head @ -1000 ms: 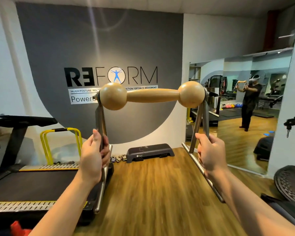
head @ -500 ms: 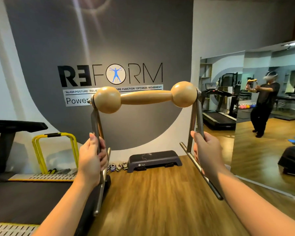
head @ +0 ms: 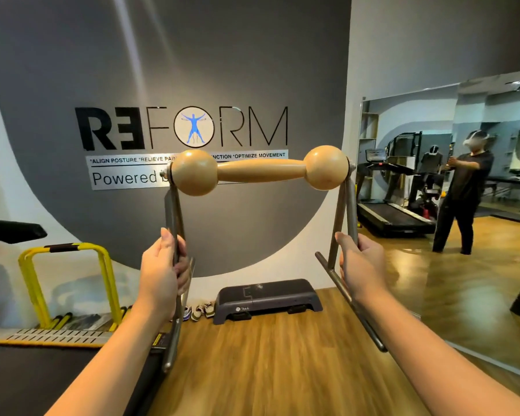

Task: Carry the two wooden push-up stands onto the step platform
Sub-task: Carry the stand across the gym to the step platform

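Note:
A wooden push-up stand (head: 260, 171), a turned wooden bar with a ball at each end on grey metal legs, is held up in front of me at chest height. My left hand (head: 162, 273) grips its left metal leg and my right hand (head: 362, 267) grips its right leg. Only one stand is in view. The dark grey step platform (head: 267, 298) lies on the wooden floor against the wall, straight ahead and below the stand.
A treadmill (head: 42, 361) fills the lower left, with a yellow frame (head: 66, 274) behind it. Several shoes (head: 200, 310) lie left of the platform. A wall mirror (head: 451, 205) on the right reflects a person and more treadmills. Wooden floor (head: 267, 370) runs ahead.
The platform and wall have grown larger and nearer as I walk forward. Both hands keep the same grip on the stand's legs.

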`<action>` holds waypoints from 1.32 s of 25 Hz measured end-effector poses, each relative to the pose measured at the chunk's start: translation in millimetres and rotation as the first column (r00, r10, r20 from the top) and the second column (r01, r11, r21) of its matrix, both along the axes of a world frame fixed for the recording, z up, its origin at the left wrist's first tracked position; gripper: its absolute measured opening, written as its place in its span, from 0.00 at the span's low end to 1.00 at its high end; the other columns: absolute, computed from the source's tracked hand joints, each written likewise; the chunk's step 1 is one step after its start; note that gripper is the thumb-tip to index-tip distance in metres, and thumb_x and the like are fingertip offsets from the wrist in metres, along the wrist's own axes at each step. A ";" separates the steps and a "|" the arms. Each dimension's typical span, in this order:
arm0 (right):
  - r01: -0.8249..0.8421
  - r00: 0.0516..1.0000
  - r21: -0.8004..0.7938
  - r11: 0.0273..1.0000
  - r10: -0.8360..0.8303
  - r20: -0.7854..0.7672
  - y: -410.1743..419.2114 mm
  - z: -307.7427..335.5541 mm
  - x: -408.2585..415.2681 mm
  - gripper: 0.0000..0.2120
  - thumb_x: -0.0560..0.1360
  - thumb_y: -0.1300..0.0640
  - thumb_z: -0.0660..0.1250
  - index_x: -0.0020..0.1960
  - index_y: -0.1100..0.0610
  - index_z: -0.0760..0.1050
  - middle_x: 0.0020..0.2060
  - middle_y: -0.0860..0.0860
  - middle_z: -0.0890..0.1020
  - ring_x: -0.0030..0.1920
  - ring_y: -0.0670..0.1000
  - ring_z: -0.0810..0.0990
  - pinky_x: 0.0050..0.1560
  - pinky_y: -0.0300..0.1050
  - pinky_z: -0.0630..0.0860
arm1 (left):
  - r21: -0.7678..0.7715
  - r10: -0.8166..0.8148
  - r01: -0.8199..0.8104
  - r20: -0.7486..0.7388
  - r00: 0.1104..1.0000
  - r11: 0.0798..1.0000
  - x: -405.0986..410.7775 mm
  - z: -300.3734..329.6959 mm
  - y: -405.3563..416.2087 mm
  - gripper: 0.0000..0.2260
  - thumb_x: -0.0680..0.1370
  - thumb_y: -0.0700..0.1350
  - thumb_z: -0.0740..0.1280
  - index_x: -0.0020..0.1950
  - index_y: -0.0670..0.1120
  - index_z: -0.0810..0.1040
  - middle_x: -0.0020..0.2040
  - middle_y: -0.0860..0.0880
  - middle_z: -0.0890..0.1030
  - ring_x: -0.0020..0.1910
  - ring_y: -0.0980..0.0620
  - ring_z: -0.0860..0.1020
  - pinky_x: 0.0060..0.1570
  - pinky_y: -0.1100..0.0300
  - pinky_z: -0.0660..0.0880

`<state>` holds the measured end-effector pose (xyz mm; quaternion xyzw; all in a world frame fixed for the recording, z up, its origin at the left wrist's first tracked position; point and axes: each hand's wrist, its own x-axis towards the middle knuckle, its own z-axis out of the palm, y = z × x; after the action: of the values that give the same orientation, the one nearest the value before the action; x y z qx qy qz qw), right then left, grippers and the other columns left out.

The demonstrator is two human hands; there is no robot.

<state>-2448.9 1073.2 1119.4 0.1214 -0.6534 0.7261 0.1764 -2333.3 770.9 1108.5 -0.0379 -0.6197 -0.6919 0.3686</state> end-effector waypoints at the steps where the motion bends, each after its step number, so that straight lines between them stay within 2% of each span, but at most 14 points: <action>1: 0.014 1.000 -0.002 1.000 -0.014 0.008 -12.3 -0.8 -25.0 0.14 0.81 0.52 0.67 0.38 0.55 0.77 0.23 0.45 0.72 0.27 0.48 0.70 0.26 0.40 0.68 | -0.003 0.008 -0.008 0.017 1.000 1.000 -24.8 -1.0 -14.2 0.25 0.77 0.72 0.61 0.40 0.50 0.75 0.26 0.51 0.64 0.18 0.53 0.59 0.18 0.65 0.60; 5: 0.052 0.998 0.002 0.999 -0.052 -0.023 -59.8 4.6 -111.3 0.15 0.82 0.51 0.67 0.37 0.55 0.77 0.24 0.45 0.73 0.28 0.49 0.72 0.27 0.39 0.71 | 0.005 0.057 -0.057 0.020 0.998 0.998 -123.5 7.4 -66.8 0.27 0.73 0.76 0.62 0.39 0.52 0.77 0.25 0.52 0.65 0.19 0.54 0.60 0.18 0.64 0.60; 9: 0.067 0.998 0.004 0.998 -0.067 -0.014 -91.3 1.2 -187.4 0.16 0.81 0.52 0.67 0.36 0.57 0.74 0.26 0.51 0.71 0.29 0.51 0.69 0.29 0.45 0.68 | 0.000 0.042 -0.042 0.079 0.996 0.999 -202.1 8.2 -99.0 0.27 0.73 0.76 0.62 0.40 0.51 0.75 0.26 0.51 0.63 0.19 0.53 0.59 0.19 0.63 0.57; 13: 0.058 0.998 0.021 0.998 -0.057 -0.024 -119.5 -17.7 -287.5 0.15 0.81 0.52 0.67 0.37 0.56 0.76 0.25 0.48 0.71 0.28 0.52 0.71 0.28 0.45 0.69 | -0.012 0.047 -0.046 0.070 0.996 0.999 -288.6 -7.5 -124.2 0.27 0.74 0.75 0.62 0.40 0.51 0.75 0.27 0.51 0.64 0.19 0.53 0.59 0.19 0.64 0.59; 15: 0.043 0.999 0.033 0.999 -0.043 -0.010 -121.5 -21.2 -311.6 0.16 0.81 0.52 0.67 0.36 0.55 0.75 0.22 0.45 0.71 0.27 0.51 0.70 0.26 0.43 0.68 | -0.028 0.044 -0.041 0.098 0.994 0.999 -306.7 -7.6 -125.3 0.27 0.73 0.76 0.61 0.38 0.52 0.75 0.27 0.51 0.65 0.20 0.53 0.60 0.20 0.64 0.59; 18: 0.059 0.997 0.025 0.998 -0.058 -0.044 -141.9 -39.1 -405.2 0.18 0.81 0.52 0.68 0.33 0.55 0.73 0.21 0.45 0.71 0.26 0.49 0.72 0.26 0.42 0.70 | -0.066 0.100 -0.093 0.098 0.990 0.993 -384.3 -22.2 -136.9 0.27 0.72 0.77 0.61 0.38 0.53 0.75 0.27 0.52 0.66 0.21 0.53 0.61 0.20 0.63 0.60; 21: 0.039 0.999 0.029 0.999 -0.038 -0.024 -165.1 -49.7 -492.7 0.18 0.81 0.52 0.67 0.34 0.56 0.73 0.25 0.51 0.72 0.28 0.51 0.73 0.30 0.46 0.70 | -0.041 0.117 -0.112 0.126 0.985 0.993 -458.1 -27.5 -150.8 0.26 0.75 0.75 0.60 0.38 0.53 0.75 0.28 0.52 0.65 0.21 0.54 0.60 0.20 0.64 0.60; 24: -0.004 1.000 0.034 0.999 0.004 -0.017 -185.1 -55.6 -562.6 0.18 0.80 0.48 0.67 0.34 0.54 0.74 0.24 0.47 0.73 0.29 0.52 0.74 0.31 0.47 0.71 | -0.033 0.142 -0.139 0.121 0.982 0.990 -515.1 -27.6 -163.2 0.24 0.75 0.72 0.59 0.38 0.52 0.74 0.28 0.52 0.65 0.21 0.54 0.60 0.20 0.64 0.59; 28: -0.050 0.999 0.067 0.996 0.051 -0.012 -224.6 -59.2 -645.5 0.18 0.74 0.42 0.66 0.28 0.46 0.73 0.22 0.45 0.70 0.26 0.48 0.70 0.29 0.44 0.69 | -0.031 0.199 -0.196 0.133 0.971 0.980 -588.1 -35.6 -193.7 0.25 0.76 0.71 0.57 0.39 0.50 0.72 0.27 0.51 0.64 0.21 0.53 0.59 0.21 0.63 0.59; 33: -0.072 0.997 0.067 0.995 0.074 -0.035 -284.4 -77.0 -731.5 0.15 0.73 0.39 0.66 0.30 0.44 0.76 0.22 0.44 0.73 0.24 0.42 0.72 0.24 0.34 0.69 | -0.010 0.184 -0.184 0.118 0.976 0.983 -673.7 -59.4 -260.4 0.27 0.77 0.73 0.58 0.40 0.49 0.71 0.28 0.50 0.64 0.21 0.53 0.59 0.21 0.64 0.60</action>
<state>-3180.5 788.8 1042.4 0.1645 -0.6687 0.7077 0.1577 -3007.0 510.5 1049.2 0.0609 -0.6411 -0.6561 0.3935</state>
